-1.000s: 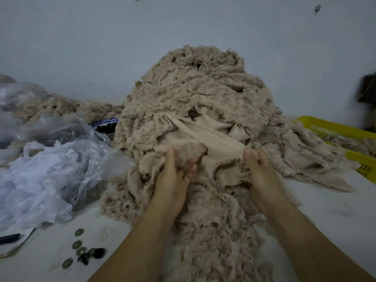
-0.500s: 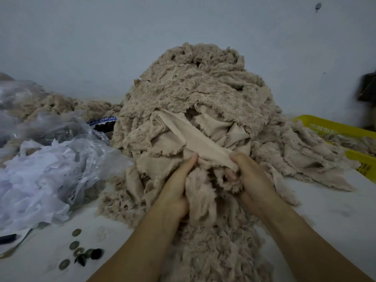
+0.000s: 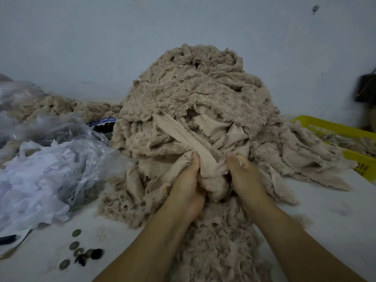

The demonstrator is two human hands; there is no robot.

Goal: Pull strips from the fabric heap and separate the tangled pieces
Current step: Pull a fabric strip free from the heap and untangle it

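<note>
Heap (image 3: 193, 94) ctr, bag (image 3: 50, 159) L, basket (image 3: 333, 127) R, prob. coins (image 3: 74, 245) front-L

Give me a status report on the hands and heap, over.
Left hand and right hand grip one beige strip. Its far end buried in the fabric heap. Loose fleece scraps crowd it.

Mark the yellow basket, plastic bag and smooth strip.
yellow basket (image 3: 333, 128): head view, near rim.
plastic bag (image 3: 87, 147): head view, clear crumpled film.
smooth strip (image 3: 184, 136): head view, middle of its length.

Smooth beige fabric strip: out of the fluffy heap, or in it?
In: the strip runs under the heap at its top; left hand and right hand grip its bottom.
</note>
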